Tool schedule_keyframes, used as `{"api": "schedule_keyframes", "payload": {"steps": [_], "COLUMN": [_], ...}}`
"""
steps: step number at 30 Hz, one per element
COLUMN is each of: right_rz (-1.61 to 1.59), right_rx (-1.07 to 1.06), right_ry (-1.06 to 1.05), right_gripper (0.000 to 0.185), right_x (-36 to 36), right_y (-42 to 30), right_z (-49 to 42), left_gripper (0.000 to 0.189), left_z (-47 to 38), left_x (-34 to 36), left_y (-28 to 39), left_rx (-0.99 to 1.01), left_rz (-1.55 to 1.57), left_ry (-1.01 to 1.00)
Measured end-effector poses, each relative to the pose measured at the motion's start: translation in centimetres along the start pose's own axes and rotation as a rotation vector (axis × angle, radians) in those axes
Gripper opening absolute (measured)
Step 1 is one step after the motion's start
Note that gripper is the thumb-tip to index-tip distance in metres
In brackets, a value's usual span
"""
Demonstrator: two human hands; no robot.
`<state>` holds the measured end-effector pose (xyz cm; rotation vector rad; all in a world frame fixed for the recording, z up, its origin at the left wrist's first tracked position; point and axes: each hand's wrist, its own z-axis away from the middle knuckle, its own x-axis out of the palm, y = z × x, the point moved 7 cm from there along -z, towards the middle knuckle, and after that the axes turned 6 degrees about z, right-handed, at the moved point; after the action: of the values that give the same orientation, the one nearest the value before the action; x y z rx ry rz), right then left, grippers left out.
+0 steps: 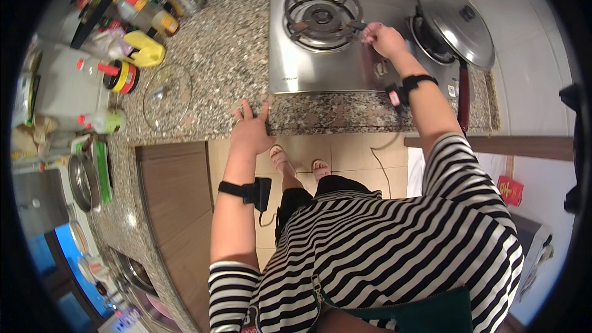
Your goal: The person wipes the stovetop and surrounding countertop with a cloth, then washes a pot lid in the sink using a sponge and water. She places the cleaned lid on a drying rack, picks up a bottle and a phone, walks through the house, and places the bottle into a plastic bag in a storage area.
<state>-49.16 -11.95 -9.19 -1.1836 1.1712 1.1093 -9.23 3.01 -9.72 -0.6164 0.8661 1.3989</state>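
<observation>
My left hand [252, 132] lies palm down on the front edge of the granite countertop [222, 78], its fingers spread and holding nothing. Over the stainless steel gas stove [296, 71], my right hand [385, 40] is bunched, close to the pan support [356, 25] of the left burner [323, 16]. Something pinkish shows at its fingertips; whether that is an object or only the fingers is unclear. A stove knob [381, 69] sits just below this hand. The left burner carries no pan.
A lidded wok [455, 23] sits on the right burner, its dark red handle [463, 97] jutting toward me. A glass lid [167, 97] lies on the counter at left. Bottles [152, 14], a yellow container [145, 49] and a steel pan [83, 180] stand farther left. A cable [381, 164] hangs below.
</observation>
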Motion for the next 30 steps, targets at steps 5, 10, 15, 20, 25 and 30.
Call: {"api": "schedule_keyframes", "payload": {"steps": [5,10,15,20,25,30], "right_rz": [0.098,0.012,-0.375,-0.345,-0.217,0.194], "right_rx": [-0.318,-0.497,-0.698,-0.510,-0.301,0.256], "right_ry": [-0.137,0.188,0.153,0.278,0.388,0.408], "right_gripper": [0.016,0.016,0.020,0.025,0.027,0.032], "right_x": [-1.5,-0.2,-0.1,-0.3,-2.7,3.0], "right_y": [-7.0,-14.6,-20.3,-14.1,1.4,15.8], "right_z": [5.8,12.3,19.1,21.4,24.0,25.5], "left_gripper": [0.097,0.097,0.099,0.095,0.087,0.079], "left_z": [-0.3,-0.4,-0.3,-0.5,0.4,0.2], "left_x": [-0.6,-0.6,-0.6,0.1,-0.3,-0.8], "left_y": [0.7,0.5,0.5,-0.9,-1.1,0.0], "left_rx": [-0.020,-0.024,0.000,0.046,0.048,0.056], "left_rz": [-0.015,-0.005,-0.038,-0.002,0.085,0.171], "left_ry": [-0.030,0.004,0.054,0.087,0.094,0.174]}}
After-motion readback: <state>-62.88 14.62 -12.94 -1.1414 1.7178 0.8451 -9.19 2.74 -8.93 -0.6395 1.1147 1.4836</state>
